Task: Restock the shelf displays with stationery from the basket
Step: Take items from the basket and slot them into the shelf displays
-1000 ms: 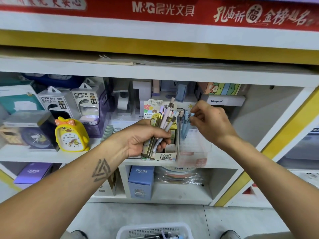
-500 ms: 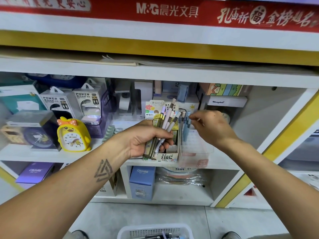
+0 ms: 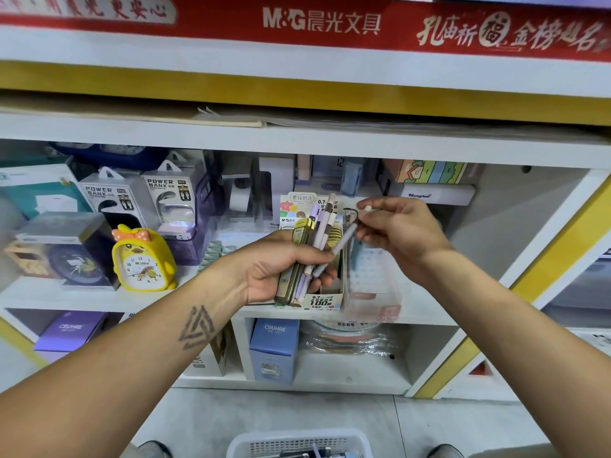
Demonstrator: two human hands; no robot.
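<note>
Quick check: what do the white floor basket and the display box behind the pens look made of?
White slotted basket: likely moulded plastic, matte, with regular vent slots. Printed pen display box: apparently cardboard, with printed flat panels and a folded front edge. Left hand grips pens before it.

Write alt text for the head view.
A person's left hand grips a bundle of pens before a stationery shelf, while the right hand pinches one pale pen from it. A white basket sits on the floor below.
</note>
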